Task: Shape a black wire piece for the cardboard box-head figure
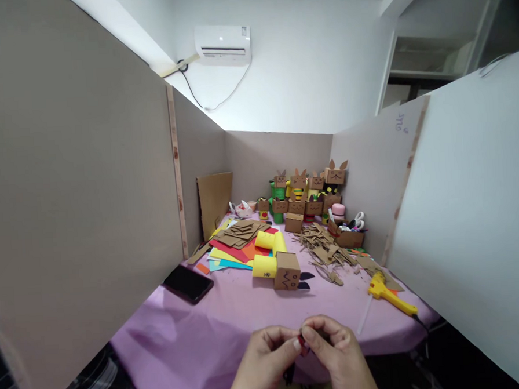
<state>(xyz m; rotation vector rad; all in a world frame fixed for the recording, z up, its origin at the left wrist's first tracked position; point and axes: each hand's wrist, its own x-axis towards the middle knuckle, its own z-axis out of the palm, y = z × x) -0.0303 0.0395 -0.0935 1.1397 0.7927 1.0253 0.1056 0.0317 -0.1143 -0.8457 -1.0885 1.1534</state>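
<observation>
Left hand [272, 356] and right hand [335, 350] are pinching some tiny dark-red bit [303, 346], mostly hidden. Past them: box-headed figure [281, 270] on its side, black phone [189, 283] off left, yellow glue gun [390, 295] right, more cardboard-headed figures [297, 207] far back.

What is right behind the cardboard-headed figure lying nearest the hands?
Behind the figure are yellow paper tubes and coloured paper sheets. It covers part of that area, so anything hidden there cannot be seen.
</observation>
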